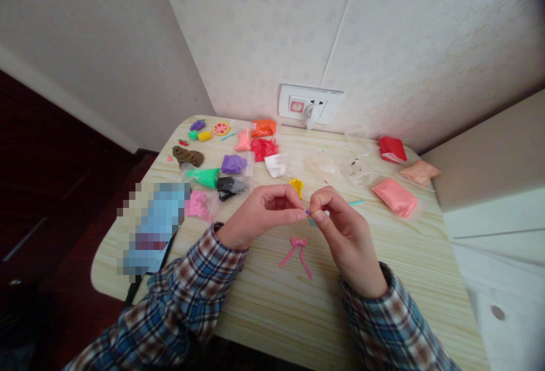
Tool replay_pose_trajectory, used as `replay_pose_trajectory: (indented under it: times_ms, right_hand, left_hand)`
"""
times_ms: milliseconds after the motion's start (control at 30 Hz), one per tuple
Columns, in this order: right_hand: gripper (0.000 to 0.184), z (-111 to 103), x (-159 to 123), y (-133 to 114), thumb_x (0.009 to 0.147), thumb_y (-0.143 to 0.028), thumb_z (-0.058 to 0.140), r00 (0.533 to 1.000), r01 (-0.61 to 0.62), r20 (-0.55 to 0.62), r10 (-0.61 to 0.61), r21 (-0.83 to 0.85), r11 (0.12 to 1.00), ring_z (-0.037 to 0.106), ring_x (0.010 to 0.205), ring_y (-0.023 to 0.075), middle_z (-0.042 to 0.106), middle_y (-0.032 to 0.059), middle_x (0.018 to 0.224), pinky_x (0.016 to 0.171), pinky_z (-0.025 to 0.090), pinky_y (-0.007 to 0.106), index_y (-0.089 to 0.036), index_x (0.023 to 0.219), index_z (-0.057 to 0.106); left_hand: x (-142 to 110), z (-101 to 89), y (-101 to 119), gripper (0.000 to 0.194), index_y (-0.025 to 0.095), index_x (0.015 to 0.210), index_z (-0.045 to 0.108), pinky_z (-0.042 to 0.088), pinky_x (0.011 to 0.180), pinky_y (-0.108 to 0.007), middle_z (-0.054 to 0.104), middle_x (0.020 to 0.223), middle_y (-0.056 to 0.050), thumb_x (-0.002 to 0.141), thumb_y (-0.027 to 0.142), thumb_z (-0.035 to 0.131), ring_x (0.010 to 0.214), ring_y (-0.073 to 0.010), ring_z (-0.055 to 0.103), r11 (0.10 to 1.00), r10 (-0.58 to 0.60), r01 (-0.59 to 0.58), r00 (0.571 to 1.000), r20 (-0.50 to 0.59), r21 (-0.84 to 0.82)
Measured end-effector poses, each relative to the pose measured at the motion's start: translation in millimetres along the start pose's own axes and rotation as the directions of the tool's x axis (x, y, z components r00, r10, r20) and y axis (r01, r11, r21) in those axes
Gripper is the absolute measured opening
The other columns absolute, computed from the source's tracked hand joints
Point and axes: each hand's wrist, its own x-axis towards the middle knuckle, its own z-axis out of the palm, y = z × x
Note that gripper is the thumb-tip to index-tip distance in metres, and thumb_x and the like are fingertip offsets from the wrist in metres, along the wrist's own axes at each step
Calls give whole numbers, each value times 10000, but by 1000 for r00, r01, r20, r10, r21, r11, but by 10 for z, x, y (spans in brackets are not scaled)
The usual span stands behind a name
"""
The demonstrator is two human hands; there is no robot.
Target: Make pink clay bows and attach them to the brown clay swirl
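Beyond the bow (299, 242), left hand (270, 210) and right hand (346, 236) pinch the purple bit (307, 212) between them, its long axis unclear.

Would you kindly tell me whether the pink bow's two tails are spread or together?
Spread: from the pink bow, the tails slant apart, with table showing between them.

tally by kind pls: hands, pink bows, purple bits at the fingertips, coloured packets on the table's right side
Hands: 2 (left hand, right hand)
Pink bow: 1
Purple bit: 1
Coloured packets: 3 (red packet, peach packet, pink packet)
Total: 7
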Motion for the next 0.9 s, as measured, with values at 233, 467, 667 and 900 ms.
replay_pose_trajectory:
  times_ms: [233,467,667,900]
  right_hand:
    - [104,-16,9,-8,870,-292,542,996,-87,6,87,95,992,513,754,147,554,-2,780,655,391,286,-220,797,562]
    - [33,-31,18,-10,847,-221,600,997,41,-63,-46,-75,996,497,767,138,545,-20,781,705,380,296,-234,818,592]
    - [74,-27,-9,-42,867,-195,547,994,85,-34,-100,-309,947,483,772,154,518,-7,791,729,355,337,-223,799,538]
    - [162,-16,-1,-69,916,-318,458,993,-68,100,67,11,998,466,745,145,476,0,774,650,388,284,-220,790,485]
  left_hand:
    - [-16,16,32,174,150,653,599,413,685,-262,584,674,22,681,258,731,696,-118,542,1000,-17,17,1000,-15,-1]
    - [-23,13,32,150,137,672,579,393,628,-248,556,680,16,719,238,681,666,-107,501,997,45,-44,999,-7,70]
    - [-23,27,21,132,136,666,573,370,584,-242,533,675,14,728,217,657,637,-103,478,971,97,-86,995,-39,222]
    - [-22,41,20,137,148,646,582,408,636,-238,564,676,16,713,214,681,667,-106,512,998,49,-51,998,33,43]
